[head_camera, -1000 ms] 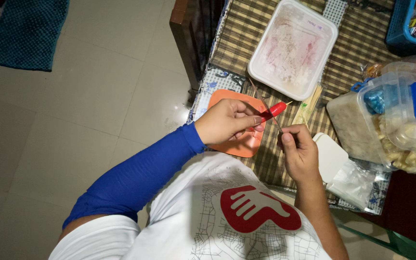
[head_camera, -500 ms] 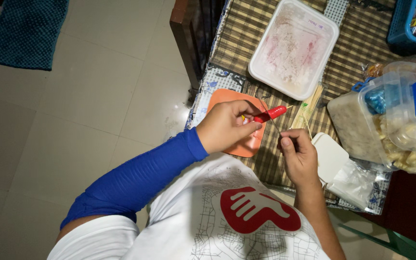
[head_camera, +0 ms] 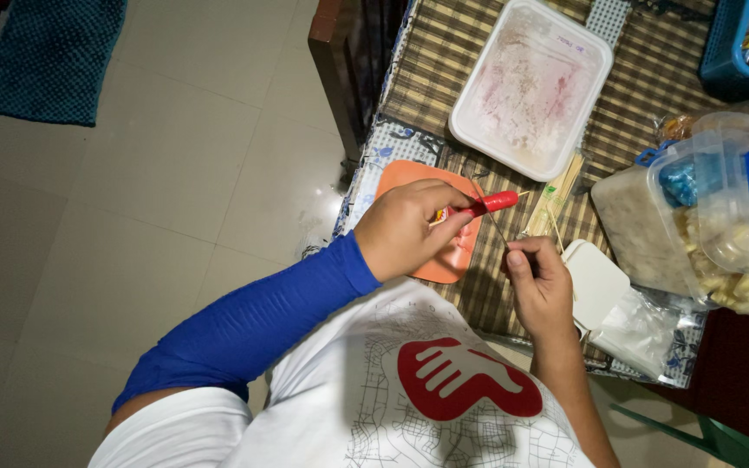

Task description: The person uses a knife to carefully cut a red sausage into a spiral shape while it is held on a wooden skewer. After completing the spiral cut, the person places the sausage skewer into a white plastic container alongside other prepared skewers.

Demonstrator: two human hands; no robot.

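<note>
Our left hand (head_camera: pixel 405 227) has slid the red sausage (head_camera: pixel 485 204) a little further right along the thin skewer (head_camera: pixel 498 229), just right of centre frame; its fingers pinch the sausage, while our right hand (head_camera: pixel 537 290) pinches the skewer's lower end. Beneath lie an orange board (head_camera: pixel 409 175) and the striped worktop (head_camera: pixel 444 52), a white tray (head_camera: pixel 530 87) above, tiled floor (head_camera: pixel 175 173) at left.

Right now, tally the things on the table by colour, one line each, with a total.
White: 2, the tray and the small box
Orange: 1, the board
Red: 1, the sausage in the left hand
Blue: 1, the basket
Clear: 2, the tub and the plastic bag
Total: 7
</note>
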